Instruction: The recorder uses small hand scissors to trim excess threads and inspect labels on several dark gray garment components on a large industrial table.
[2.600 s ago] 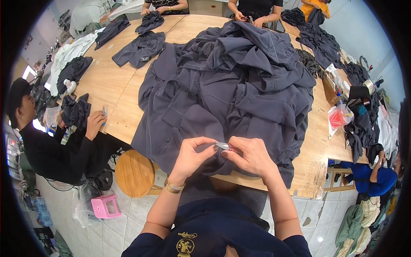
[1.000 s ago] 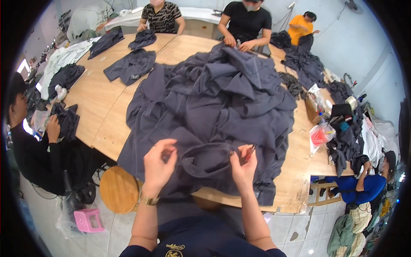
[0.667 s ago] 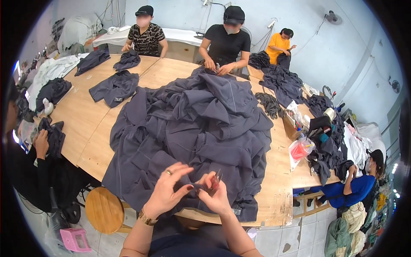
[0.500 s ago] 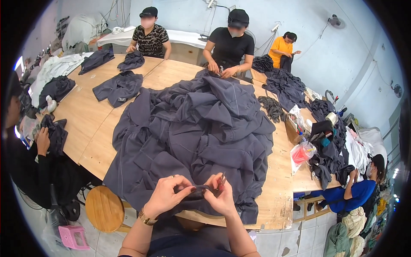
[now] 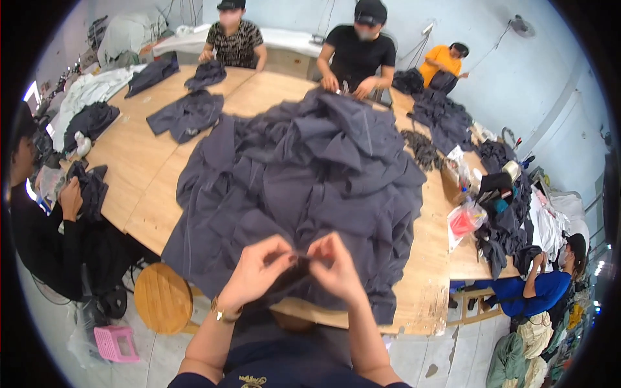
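A large heap of dark grey garments (image 5: 278, 174) covers the middle of the wooden table in front of me. At its near edge my left hand (image 5: 259, 271) pinches a piece of a dark garment (image 5: 289, 282) between thumb and fingers. Close beside it, my right hand (image 5: 336, 268) is closed on the same cloth, thumb and fingertips almost meeting the left ones. Motion blurs the fingertips, so the exact part of the garment cannot be made out. The snips seen earlier in my right hand cannot be made out now.
Co-workers handle dark garments around the wooden table (image 5: 152, 194). A wooden stool (image 5: 163, 299) and pink plastic stool (image 5: 116, 343) stand at lower left. On the right lie dark strips (image 5: 424, 150), a bag with a red drink (image 5: 467, 218) and more garments (image 5: 440, 123).
Both hands have risen slightly with the cloth, and their fingertips are closer together. The view has tilted and shifted a little. The snips in my right hand no longer show.
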A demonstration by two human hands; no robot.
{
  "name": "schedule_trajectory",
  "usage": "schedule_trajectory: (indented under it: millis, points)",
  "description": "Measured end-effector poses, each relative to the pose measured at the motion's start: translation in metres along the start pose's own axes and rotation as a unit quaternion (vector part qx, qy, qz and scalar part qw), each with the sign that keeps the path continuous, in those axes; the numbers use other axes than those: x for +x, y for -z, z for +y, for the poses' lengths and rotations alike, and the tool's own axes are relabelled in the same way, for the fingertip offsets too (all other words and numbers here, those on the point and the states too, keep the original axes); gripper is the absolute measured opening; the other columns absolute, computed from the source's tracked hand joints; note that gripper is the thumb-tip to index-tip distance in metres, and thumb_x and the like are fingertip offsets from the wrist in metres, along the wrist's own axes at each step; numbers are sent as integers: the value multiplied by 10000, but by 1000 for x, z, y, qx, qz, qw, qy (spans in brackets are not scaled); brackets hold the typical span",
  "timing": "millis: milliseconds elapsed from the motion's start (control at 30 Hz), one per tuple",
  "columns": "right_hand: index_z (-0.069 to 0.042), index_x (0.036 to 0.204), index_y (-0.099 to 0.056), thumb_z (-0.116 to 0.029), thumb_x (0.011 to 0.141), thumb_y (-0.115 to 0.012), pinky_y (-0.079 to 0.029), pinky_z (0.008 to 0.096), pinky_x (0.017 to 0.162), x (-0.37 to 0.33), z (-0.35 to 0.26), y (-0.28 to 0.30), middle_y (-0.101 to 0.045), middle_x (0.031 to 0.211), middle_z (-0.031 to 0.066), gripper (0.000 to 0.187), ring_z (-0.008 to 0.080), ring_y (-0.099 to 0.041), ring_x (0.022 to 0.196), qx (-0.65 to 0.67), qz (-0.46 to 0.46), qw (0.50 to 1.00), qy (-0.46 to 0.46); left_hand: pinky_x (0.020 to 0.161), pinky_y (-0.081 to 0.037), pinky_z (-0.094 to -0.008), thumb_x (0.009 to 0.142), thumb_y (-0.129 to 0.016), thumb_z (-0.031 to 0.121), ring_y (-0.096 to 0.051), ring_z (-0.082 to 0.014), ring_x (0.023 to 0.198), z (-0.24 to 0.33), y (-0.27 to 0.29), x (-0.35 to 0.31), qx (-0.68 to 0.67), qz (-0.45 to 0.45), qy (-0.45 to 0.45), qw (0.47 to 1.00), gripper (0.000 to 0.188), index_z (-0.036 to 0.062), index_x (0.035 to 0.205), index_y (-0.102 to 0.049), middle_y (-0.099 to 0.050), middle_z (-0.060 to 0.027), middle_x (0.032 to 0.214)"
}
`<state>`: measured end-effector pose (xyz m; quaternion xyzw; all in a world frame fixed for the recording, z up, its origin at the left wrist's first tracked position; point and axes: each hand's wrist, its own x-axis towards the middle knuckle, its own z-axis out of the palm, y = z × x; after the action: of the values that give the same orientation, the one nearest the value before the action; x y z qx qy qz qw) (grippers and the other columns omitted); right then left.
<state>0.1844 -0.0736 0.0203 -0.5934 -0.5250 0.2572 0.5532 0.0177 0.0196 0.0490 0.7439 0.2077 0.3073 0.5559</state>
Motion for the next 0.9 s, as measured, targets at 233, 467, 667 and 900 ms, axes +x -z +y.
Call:
schedule_trajectory:
  millis: [233, 467, 667, 900]
  points:
    - [-74, 800, -356, 31, 753, -653, -403, 208, 605, 1, 27, 7, -507, 766, 12, 318, 62, -464, 671, -19, 63, 987, -147, 698, -431, -181, 919, -554, 78, -529, -35, 799, -21, -25, -6, -386, 34, 118, 914, 140, 34, 1050, -572, -573, 22, 874]
    - [-66, 863, -348, -11, 840, -601, -388, 195, 580, -22, -7, -3, -490, 771, -2, 260, 38, -445, 632, 192, 96, 968, -128, 760, -504, -231, 938, -510, 70, -614, -102, 887, -32, -44, -25, -472, 78, 176, 861, 238, 7, 1166, -535, -629, -50, 984]
    - [-30, 827, -408, -206, 911, -559, -351, 264, 515, -43, -16, -5, -424, 617, 53, 246, 102, -375, 566, 6, 57, 989, -133, 744, -487, -186, 900, -545, -5, -600, -82, 874, -26, -51, -24, -362, 110, 82, 922, 404, 6, 1283, -416, -620, -46, 937]
    - [-27, 712, -469, -323, 853, -639, -359, 335, 461, -46, -9, -10, -448, 519, 107, 370, 257, -432, 447, -129, 31, 986, -97, 823, -491, -247, 880, -528, -56, -614, -135, 922, -25, -54, -23, -237, 146, 15, 960, 479, 2, 1319, -346, -633, -144, 1010]
